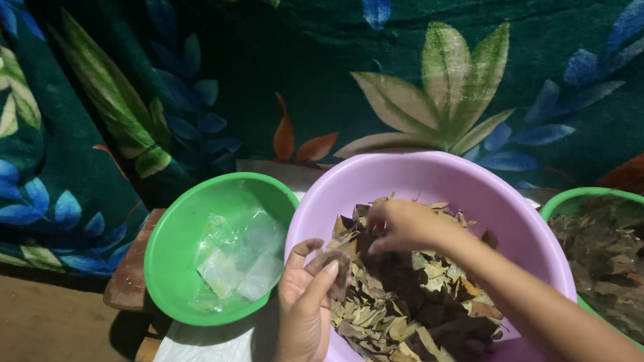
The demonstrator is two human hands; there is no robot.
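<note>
Left hand (305, 302) rises palm-inward, thumb and fingers pinched together; right hand (399, 225) reaches across from the right, forearm extended, fingers curled downward.

Dry brown leaves (403, 305) in lilac basin (479, 181)

A home: floral blanket (439, 85) behind plastic basins (472, 180)

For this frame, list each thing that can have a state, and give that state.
purple basin: holds a heap of dry leaves.
small green bowl: holds clear plastic bags.
right green bowl: filled with dark dry leaves, partly out of frame.
left hand: pinching a small clear bag at the basin's rim.
right hand: closed on leaves in the basin.
</note>
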